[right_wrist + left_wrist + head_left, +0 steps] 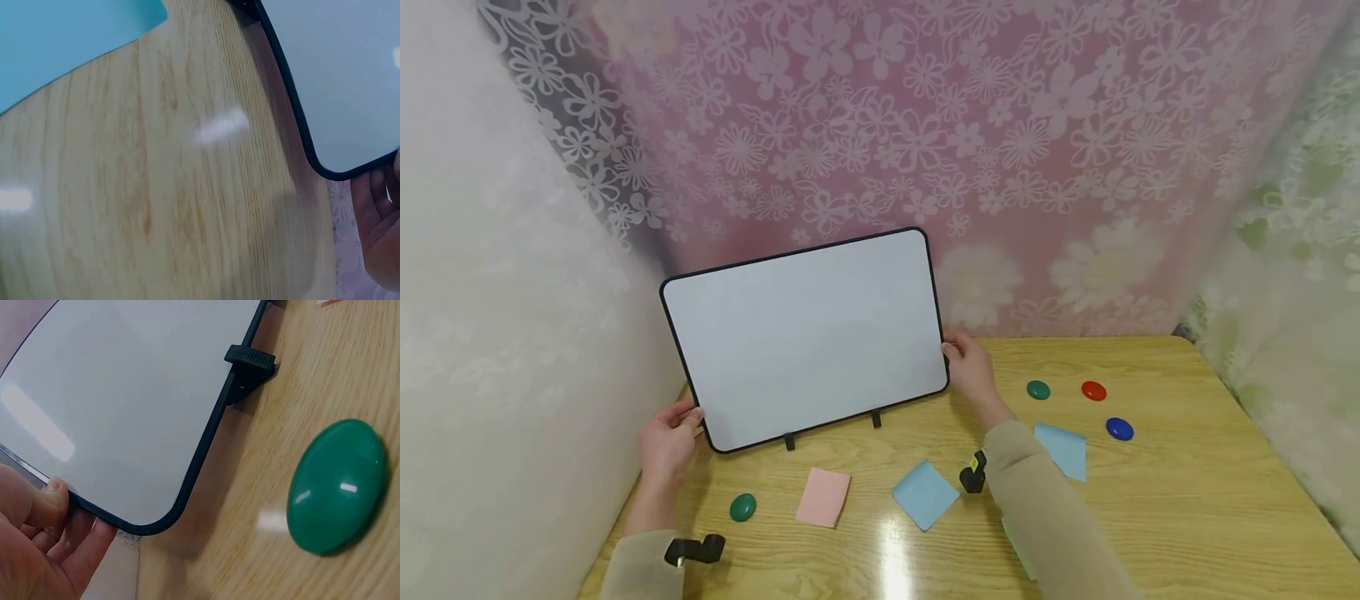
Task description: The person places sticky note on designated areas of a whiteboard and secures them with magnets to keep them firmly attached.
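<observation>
A whiteboard (808, 342) with a thin black frame leans back at the far side of the table, its left end nearer to me. Two small black feet, one of them the left foot (250, 365), hold up its lower edge. My left hand (668, 442) grips the left edge near the bottom corner, thumb on the front and fingers behind. On the opposite edge, my right hand (972, 367) pinches the frame near the lower corner; its fingers pass behind the board, partly hidden.
On the wooden table (1187, 500) lie a green magnet (742, 507), pink paper (823, 497), blue paper (926, 495), another blue sheet (1063, 450), and green, red (1093, 391) and blue (1120, 429) magnets at right. A pale green sheet (1017, 546) is partly under the right sleeve. A flowered curtain (962, 167) hangs behind.
</observation>
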A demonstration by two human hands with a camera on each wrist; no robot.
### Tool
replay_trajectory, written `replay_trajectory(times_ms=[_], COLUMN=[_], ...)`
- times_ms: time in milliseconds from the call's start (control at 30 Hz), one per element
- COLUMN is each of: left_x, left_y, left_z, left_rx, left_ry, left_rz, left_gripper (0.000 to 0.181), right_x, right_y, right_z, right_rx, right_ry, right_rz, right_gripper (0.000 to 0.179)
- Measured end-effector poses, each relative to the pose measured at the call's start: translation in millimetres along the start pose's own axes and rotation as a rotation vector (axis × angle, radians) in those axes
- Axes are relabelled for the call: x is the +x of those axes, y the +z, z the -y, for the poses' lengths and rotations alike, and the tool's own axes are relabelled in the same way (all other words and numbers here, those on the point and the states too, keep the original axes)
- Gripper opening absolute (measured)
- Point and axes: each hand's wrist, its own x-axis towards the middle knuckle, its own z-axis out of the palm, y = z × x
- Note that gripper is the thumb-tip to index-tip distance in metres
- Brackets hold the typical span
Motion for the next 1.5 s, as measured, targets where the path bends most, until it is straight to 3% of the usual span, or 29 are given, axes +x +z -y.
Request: replay_trajectory(times_ms=[267,467,933,1233,1500], left_x=[2.8,5.5,14.2,17.1,22.2], left_y=[8.8,14.9,36.0,54.6,73.9], left_z=[-1.0,-2.5,-9.9,-13.8,-20.1], left_rx=[0.007,0.001,0.02,0.022,0.033], left_ry=[0.028,0.035,0.058,0.066,0.072], left_rz=[0.014,0.011,0.097,0.115,0.15], left_gripper=[0.037,0.037,0.037,0.035,0.036], right_x=[-7.0,-8.3,-16.3,-28.5,-36.7], right_y=[-12,-20,-49,-71,-87], right_z=[-7,-12,-20,-27,-34], right_rx=[-0.047,-0.024,-0.03,0.054,0.104], right_ry=[0.005,0.023,0.093,0.128,0.15], right_rz=[0.018,0.047,0.063,0.102,0.057], right_gripper=[0.035,0.038,0.044,0.049,0.049])
